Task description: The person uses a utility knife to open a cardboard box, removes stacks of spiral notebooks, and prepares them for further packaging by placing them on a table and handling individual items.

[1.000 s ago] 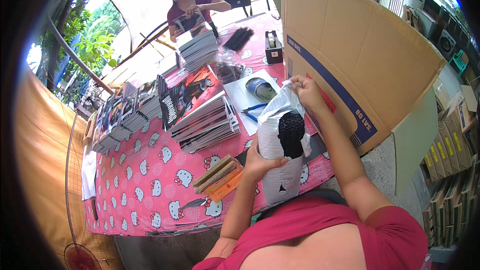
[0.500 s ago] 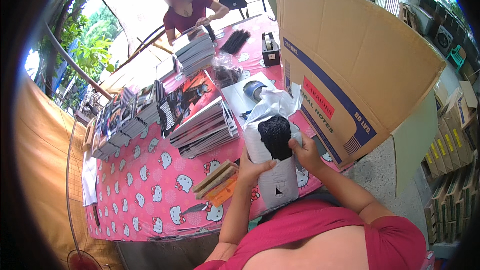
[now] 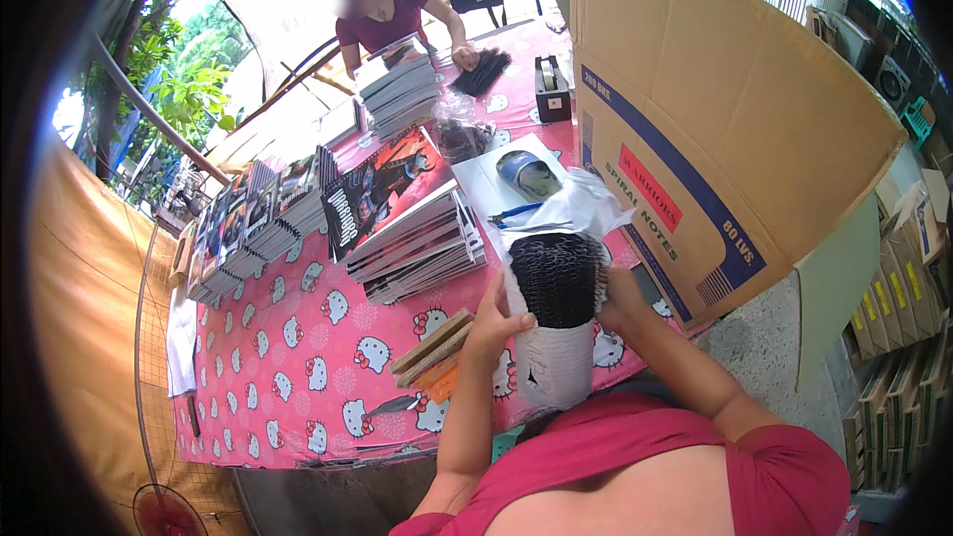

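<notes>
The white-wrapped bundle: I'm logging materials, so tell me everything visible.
The white-wrapped bundle is long and rounded. Its wrinkled, papery-looking wrapping is torn open in front, baring tightly packed black, coil-like contents; loose flaps bunch at the far end, and a small dark hole shows low on the left. Its near end is close to the person's shirt. The left grip clasps its left side, thumb in front; the right grip touches its right side.

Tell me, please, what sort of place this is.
Probably a small, partly open-air notebook workshop: stacked books, a white-wrapped black bundle, and leafy foliage at the left.
</notes>
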Tool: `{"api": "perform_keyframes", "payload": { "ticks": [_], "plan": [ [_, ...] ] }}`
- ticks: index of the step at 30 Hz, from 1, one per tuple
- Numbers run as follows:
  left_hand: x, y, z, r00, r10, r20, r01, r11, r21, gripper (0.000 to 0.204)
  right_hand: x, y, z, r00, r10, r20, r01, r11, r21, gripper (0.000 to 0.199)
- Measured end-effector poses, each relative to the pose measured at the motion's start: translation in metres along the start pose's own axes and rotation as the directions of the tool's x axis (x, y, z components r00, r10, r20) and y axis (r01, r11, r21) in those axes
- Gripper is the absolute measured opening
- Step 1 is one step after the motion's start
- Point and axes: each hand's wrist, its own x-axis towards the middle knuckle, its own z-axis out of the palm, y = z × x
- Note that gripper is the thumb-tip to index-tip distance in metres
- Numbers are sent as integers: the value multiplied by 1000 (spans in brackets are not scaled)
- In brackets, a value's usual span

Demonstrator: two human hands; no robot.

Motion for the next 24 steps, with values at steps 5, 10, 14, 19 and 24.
{"api": "perform_keyframes", "payload": {
  "ticks": [5, 10, 14, 19, 24],
  "plan": [
    [-39, -14, 43, 973, 184, -136, -51, 754, 655, 124, -33, -7, 28, 992, -74, -106, 79, 996, 49, 27],
    [-33, -14, 22, 991, 70, -110, -18, 911, 412, 108, -46, -11, 58, 890, -429, 154, 454, 798, -397, 20],
    [-44, -13, -2, 998, 0, 67, -14, 978, 210, 101, -34, -54, 69, 673, -659, 335, 657, 326, -679, 9],
    [-61, 3, 18, 956, 26, 293, -65, 990, 125, 104, -4, -108, 84, 474, -762, 441, 525, -157, -836, 13],
    [-65, 3, 13, 933, 59, 354, -103, 989, 107, 97, 7, -97, 78, 507, -589, 629, 90, -690, -719, 21]
  ]
}}
